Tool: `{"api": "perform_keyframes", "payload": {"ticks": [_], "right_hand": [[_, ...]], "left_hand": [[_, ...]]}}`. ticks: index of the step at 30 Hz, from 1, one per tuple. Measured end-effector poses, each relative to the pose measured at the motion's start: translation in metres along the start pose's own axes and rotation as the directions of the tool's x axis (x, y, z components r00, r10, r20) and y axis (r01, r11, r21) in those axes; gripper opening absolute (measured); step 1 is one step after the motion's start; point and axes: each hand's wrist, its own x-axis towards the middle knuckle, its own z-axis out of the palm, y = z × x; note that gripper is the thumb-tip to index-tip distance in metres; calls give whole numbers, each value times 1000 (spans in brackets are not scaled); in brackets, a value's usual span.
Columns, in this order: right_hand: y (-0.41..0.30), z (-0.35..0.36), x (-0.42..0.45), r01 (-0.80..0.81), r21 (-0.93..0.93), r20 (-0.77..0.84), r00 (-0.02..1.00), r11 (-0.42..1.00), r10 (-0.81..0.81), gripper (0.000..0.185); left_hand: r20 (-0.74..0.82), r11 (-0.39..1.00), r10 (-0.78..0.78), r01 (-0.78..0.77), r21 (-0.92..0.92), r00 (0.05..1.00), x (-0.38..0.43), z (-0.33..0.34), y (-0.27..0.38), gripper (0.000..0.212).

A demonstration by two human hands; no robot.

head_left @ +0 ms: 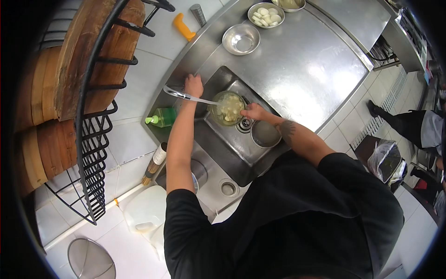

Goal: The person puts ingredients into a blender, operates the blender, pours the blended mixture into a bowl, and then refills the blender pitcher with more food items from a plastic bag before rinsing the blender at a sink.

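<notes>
Water runs from the chrome faucet into a clear bowl holding pale food pieces in cloudy water, over the steel sink. My right hand grips the bowl's rim on its right side. At the faucet's base is my left hand, its fingers curled; the faucet's handle is hidden, and whether the hand grips it does not show. Beside the drain, below my right wrist, sits a round metal bowl with cloudy liquid.
On the steel counter stand an empty metal bowl and a bowl of white slices. A green soap bottle is left of the sink. A black rack holds wooden boards. Another person stands at far right.
</notes>
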Motion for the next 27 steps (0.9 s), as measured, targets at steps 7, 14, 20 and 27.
{"api": "perform_keyframes", "payload": {"ticks": [7,14,20,27], "right_hand": [[1,3,-1,-2,54,-57,998,999,5,61],[-6,11,-5,7,65,-29,1000,998,-5,65],[-12,5,-10,-6,67,-40,999,998,8,60],[4,5,2,-1,7,-32,999,1000,1,47]], "left_hand": [[-274,983,-139,167,81,952,-13,8,24,31],[69,969,8,10,-246,998,-4,-9,-33,29],[-2,984,-154,153,-88,988,-3,-3,-6,41],[-331,989,-92,125,79,939,-12,13,13,35]]}}
